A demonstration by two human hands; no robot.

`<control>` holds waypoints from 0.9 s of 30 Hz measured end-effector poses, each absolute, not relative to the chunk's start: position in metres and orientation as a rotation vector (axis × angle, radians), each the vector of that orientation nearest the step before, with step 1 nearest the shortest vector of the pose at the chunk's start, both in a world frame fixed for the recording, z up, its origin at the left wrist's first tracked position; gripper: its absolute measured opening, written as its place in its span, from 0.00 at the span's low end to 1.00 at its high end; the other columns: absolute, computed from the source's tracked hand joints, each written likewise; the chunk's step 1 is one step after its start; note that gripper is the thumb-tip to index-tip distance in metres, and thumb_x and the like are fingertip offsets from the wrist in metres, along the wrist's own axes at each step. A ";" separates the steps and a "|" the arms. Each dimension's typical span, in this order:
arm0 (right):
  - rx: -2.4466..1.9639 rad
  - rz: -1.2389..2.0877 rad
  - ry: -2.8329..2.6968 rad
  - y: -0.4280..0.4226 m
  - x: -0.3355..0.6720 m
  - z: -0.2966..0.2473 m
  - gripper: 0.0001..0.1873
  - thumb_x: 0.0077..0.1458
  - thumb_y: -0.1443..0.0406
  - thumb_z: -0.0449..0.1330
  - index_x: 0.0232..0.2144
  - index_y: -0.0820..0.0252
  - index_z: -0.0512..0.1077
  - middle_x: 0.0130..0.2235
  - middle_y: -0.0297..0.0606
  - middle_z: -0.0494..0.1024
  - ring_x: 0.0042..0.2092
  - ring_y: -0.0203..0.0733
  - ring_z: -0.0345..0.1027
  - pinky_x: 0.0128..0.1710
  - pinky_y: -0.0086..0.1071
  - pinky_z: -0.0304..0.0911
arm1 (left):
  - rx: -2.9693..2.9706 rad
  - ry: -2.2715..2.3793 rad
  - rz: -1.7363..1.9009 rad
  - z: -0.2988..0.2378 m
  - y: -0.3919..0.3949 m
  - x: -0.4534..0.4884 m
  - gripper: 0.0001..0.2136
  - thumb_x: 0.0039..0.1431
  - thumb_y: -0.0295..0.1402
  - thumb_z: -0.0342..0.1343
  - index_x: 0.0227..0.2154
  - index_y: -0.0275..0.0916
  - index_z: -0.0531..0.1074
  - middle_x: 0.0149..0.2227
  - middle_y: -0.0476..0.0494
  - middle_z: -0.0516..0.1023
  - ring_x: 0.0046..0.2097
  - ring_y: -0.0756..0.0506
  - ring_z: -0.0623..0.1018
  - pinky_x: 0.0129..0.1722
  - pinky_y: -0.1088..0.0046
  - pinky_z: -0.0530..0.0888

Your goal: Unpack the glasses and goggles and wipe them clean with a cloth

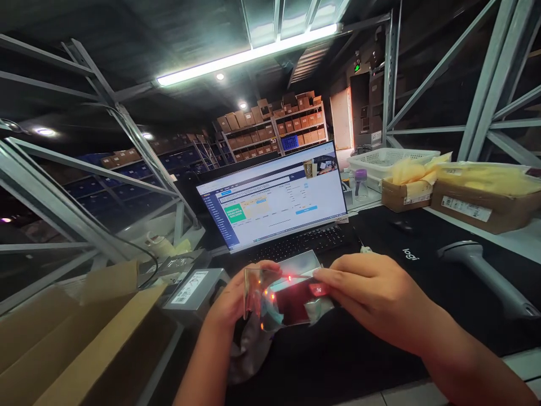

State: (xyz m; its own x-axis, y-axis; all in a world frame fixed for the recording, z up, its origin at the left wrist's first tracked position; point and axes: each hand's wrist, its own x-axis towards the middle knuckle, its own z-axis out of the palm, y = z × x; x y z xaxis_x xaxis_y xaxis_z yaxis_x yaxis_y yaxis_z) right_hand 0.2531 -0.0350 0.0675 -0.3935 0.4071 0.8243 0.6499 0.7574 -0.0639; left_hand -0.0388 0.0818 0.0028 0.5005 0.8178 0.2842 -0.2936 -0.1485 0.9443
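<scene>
In front of the laptop (274, 197), both hands hold a small flat item in shiny clear plastic wrapping (291, 301). Red and orange light spots glint on its face; what is inside is hard to make out. My left hand (228, 296) is wrapped round its left end, with most fingers behind it. On the upper right edge, my right hand (367, 293) pinches the plastic between thumb and fingers. Below my left wrist lies a crumpled greyish bag (251, 349). A grey box with a white barcode label (194, 296) stands just left of my left hand.
An open cardboard carton (114, 332) fills the lower left. A grey barcode scanner (486, 270) and a black mouse (400, 225) lie right on the black desk mat (389, 327). Cardboard boxes of yellowish bags (477, 203) and a white basket (380, 160) stand behind them.
</scene>
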 end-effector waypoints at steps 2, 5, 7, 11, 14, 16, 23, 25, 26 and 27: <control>-0.799 -0.341 -2.037 -0.036 0.253 0.067 0.10 0.67 0.70 0.56 0.43 0.58 0.77 0.30 0.35 0.75 0.30 0.34 0.66 0.31 0.28 0.59 | 1.460 0.469 1.035 0.004 0.081 -0.039 0.19 0.55 0.49 0.66 0.41 0.38 0.79 0.52 0.35 0.76 0.54 0.36 0.77 0.57 0.58 0.73; -0.794 -0.339 -2.038 -0.036 0.253 0.068 0.09 0.67 0.70 0.56 0.43 0.58 0.76 0.30 0.35 0.74 0.30 0.33 0.66 0.31 0.27 0.59 | 1.505 0.417 1.032 0.006 0.078 -0.037 0.20 0.55 0.50 0.66 0.41 0.39 0.79 0.53 0.37 0.75 0.55 0.36 0.76 0.58 0.59 0.72; -0.781 -0.339 -2.039 -0.037 0.253 0.068 0.09 0.67 0.71 0.56 0.43 0.59 0.76 0.30 0.35 0.74 0.29 0.33 0.66 0.30 0.27 0.59 | 1.472 0.412 1.015 0.008 0.077 -0.035 0.14 0.59 0.46 0.64 0.38 0.40 0.79 0.54 0.39 0.76 0.54 0.37 0.77 0.56 0.60 0.73; -0.763 -0.325 -2.052 -0.039 0.253 0.068 0.09 0.66 0.71 0.57 0.44 0.59 0.77 0.31 0.35 0.75 0.30 0.34 0.67 0.30 0.27 0.60 | 1.429 0.357 1.024 0.015 0.074 -0.034 0.12 0.60 0.43 0.63 0.33 0.38 0.77 0.52 0.38 0.77 0.55 0.37 0.76 0.62 0.55 0.68; -0.806 -0.251 -2.069 -0.038 0.254 0.068 0.10 0.66 0.70 0.56 0.42 0.59 0.77 0.33 0.37 0.77 0.31 0.35 0.69 0.32 0.27 0.63 | 1.481 0.366 1.035 0.020 0.072 -0.038 0.14 0.57 0.45 0.66 0.33 0.37 0.77 0.52 0.34 0.76 0.55 0.34 0.76 0.62 0.50 0.67; -0.868 -0.174 -2.083 -0.034 0.255 0.069 0.11 0.67 0.70 0.54 0.39 0.58 0.78 0.33 0.38 0.77 0.32 0.36 0.70 0.33 0.28 0.65 | 1.506 0.397 1.039 0.022 0.071 -0.043 0.13 0.59 0.43 0.64 0.34 0.37 0.77 0.53 0.34 0.75 0.55 0.34 0.76 0.61 0.51 0.68; -0.910 0.027 -2.090 -0.016 0.259 0.068 0.13 0.66 0.70 0.53 0.38 0.58 0.78 0.39 0.40 0.79 0.36 0.38 0.74 0.36 0.30 0.70 | 1.645 0.330 1.026 0.031 0.066 -0.055 0.11 0.64 0.41 0.59 0.36 0.38 0.77 0.56 0.36 0.72 0.59 0.34 0.71 0.62 0.50 0.65; -0.938 0.077 -2.097 -0.008 0.260 0.065 0.13 0.65 0.72 0.53 0.39 0.57 0.77 0.41 0.40 0.79 0.39 0.39 0.74 0.37 0.31 0.71 | 1.703 0.326 1.023 0.034 0.063 -0.056 0.10 0.65 0.40 0.58 0.37 0.38 0.76 0.56 0.36 0.71 0.59 0.34 0.71 0.61 0.51 0.65; -0.957 0.097 -2.103 -0.004 0.261 0.064 0.13 0.63 0.73 0.53 0.39 0.57 0.77 0.41 0.40 0.79 0.40 0.39 0.75 0.39 0.31 0.71 | 1.727 0.319 1.010 0.035 0.062 -0.056 0.09 0.65 0.39 0.57 0.37 0.38 0.75 0.56 0.35 0.71 0.60 0.34 0.70 0.61 0.51 0.65; -0.972 0.116 -2.109 0.000 0.261 0.062 0.14 0.62 0.75 0.53 0.40 0.57 0.77 0.42 0.39 0.79 0.40 0.40 0.75 0.40 0.32 0.71 | 1.746 0.309 0.990 0.037 0.061 -0.056 0.09 0.65 0.39 0.57 0.37 0.38 0.75 0.57 0.35 0.70 0.60 0.33 0.70 0.61 0.50 0.65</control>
State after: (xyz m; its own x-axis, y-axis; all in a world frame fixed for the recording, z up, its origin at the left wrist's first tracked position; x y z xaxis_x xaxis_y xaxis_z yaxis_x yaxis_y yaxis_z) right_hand 0.2610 -0.0002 0.0623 -0.3904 0.6751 0.6260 0.6021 0.7016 -0.3812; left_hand -0.0563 0.0606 0.0366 0.6232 0.6259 0.4689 -0.2477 -0.4108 0.8775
